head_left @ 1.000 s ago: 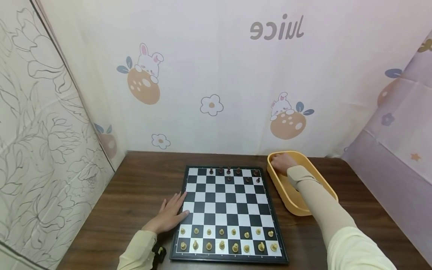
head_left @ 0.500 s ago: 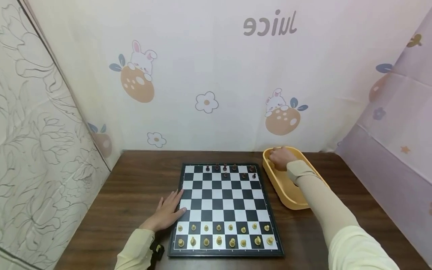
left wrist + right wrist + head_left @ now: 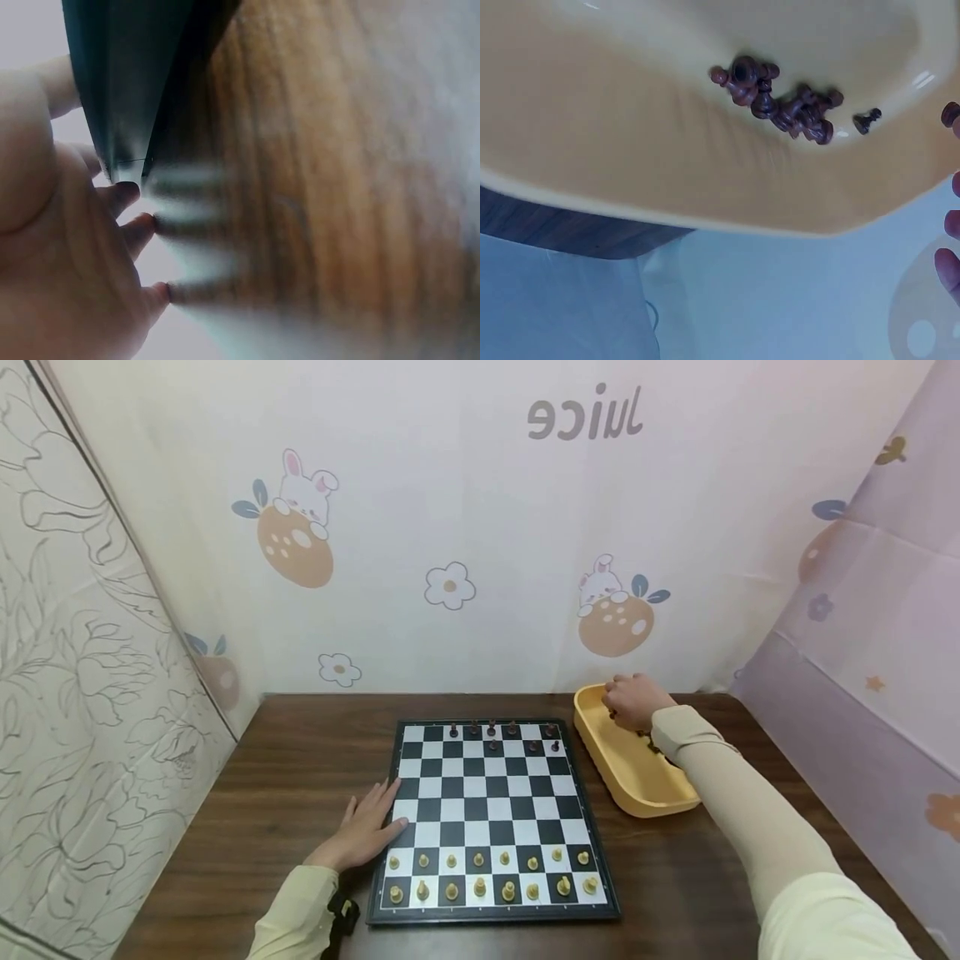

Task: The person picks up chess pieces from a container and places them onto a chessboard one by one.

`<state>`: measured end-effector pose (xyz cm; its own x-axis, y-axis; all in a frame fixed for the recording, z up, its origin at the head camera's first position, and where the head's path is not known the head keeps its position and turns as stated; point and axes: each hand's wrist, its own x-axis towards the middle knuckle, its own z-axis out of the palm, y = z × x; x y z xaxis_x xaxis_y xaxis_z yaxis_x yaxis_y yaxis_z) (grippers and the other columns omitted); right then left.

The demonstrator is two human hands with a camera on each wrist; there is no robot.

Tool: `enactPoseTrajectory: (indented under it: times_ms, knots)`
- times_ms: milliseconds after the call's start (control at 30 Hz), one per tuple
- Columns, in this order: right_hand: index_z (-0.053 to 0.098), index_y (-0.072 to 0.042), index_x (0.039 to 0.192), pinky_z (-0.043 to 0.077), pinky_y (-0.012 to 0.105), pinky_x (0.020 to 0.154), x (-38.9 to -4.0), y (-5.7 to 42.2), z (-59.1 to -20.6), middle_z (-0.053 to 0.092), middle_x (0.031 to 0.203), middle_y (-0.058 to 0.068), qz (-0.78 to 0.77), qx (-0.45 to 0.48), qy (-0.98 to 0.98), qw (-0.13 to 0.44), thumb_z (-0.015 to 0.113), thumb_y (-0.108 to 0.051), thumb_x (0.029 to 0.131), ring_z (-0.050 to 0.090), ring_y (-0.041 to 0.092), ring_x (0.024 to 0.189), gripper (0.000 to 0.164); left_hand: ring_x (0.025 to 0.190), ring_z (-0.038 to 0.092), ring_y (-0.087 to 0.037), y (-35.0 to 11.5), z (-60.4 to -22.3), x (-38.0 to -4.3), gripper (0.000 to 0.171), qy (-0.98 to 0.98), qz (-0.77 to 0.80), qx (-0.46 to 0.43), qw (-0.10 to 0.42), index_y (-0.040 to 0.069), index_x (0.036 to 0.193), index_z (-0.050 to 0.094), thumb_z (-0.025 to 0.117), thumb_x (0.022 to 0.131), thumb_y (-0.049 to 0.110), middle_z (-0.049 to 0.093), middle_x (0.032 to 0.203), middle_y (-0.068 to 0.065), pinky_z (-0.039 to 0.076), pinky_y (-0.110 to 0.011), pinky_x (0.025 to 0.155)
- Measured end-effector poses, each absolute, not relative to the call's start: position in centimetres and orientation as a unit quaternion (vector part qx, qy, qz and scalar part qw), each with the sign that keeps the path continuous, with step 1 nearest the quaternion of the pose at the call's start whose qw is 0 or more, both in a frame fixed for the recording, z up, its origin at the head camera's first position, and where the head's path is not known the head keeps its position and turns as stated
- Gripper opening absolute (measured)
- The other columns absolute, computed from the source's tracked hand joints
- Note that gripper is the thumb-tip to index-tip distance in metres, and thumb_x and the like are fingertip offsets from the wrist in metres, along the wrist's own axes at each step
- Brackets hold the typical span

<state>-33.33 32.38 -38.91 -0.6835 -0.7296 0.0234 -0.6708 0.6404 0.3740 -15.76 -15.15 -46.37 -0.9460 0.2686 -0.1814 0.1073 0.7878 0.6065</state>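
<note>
My left hand lies with straight fingers along the left edge of the chessboard, thumb over the border squares. From below, in the left wrist view, its fingers reach past the board's dark side. My right hand is over the far end of the yellow box, fingers bent, pinching a dark red chess piece. Most of that piece is hidden or out of frame. Several more dark red chess pieces lie in a heap inside the box.
Two rows of gold chess pieces stand on the board's near side. Several dark red ones stand along its far side. A patterned curtain hangs behind the wooden table.
My right hand has risen from inside the box, and a dark chess piece now shows at its fingers. My left hand stays at the board's edge. The head view has shifted slightly right.
</note>
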Motion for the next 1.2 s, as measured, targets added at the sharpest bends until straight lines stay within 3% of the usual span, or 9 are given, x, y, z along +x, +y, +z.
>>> enactPoseTrajectory:
  times_ms: [300, 633, 933, 1200]
  knots:
    - [0.050, -0.017, 0.061, 0.036, 0.034, 0.049, -33.3, 31.9, -36.8, 0.042, 0.064, -0.002, -0.158, 0.400, -0.898, 0.090, 0.066, -0.004, 0.071, 0.041, 0.018, 0.059, 0.023, 0.142, 0.011, -0.041, -15.4, -46.4, -16.0, 0.069, 0.938, 0.308, 0.099, 0.128, 0.005, 0.151, 0.023, 0.051, 0.096, 0.037, 0.020, 0.154, -0.024, -0.002, -0.061, 0.110]
    - [0.054, -0.017, 0.063, 0.039, 0.034, 0.050, -32.8, 28.9, -35.1, 0.045, 0.065, -0.003, -0.163, 0.408, -0.894, 0.093, 0.064, -0.006, 0.072, 0.045, 0.018, 0.062, 0.018, 0.142, 0.010, -0.040, -15.5, -46.0, -16.0, 0.068, 0.939, 0.301, 0.095, 0.138, 0.005, 0.151, 0.022, 0.051, 0.097, 0.035, 0.019, 0.154, -0.023, -0.003, -0.061, 0.110]
    - [0.067, -0.016, 0.073, 0.044, 0.034, 0.054, -33.3, 25.1, -35.7, 0.054, 0.071, -0.003, -0.180, 0.429, -0.881, 0.081, 0.072, -0.016, 0.075, 0.050, 0.018, 0.067, 0.004, 0.141, 0.012, -0.042, -15.3, -46.4, -16.1, 0.069, 0.937, 0.309, 0.105, 0.125, 0.003, 0.150, 0.025, 0.052, 0.096, 0.037, 0.021, 0.153, -0.026, -0.002, -0.062, 0.109]
    - [0.066, -0.019, 0.071, 0.042, 0.028, 0.055, -33.0, 21.4, -36.1, 0.052, 0.070, -0.006, -0.192, 0.442, -0.872, 0.082, 0.068, -0.016, 0.077, 0.048, 0.013, 0.066, 0.006, 0.143, 0.009, -0.039, -15.2, -46.6, -16.0, 0.071, 0.938, 0.301, 0.104, 0.138, 0.007, 0.152, 0.021, 0.049, 0.097, 0.040, 0.019, 0.154, -0.023, -0.003, -0.060, 0.110]
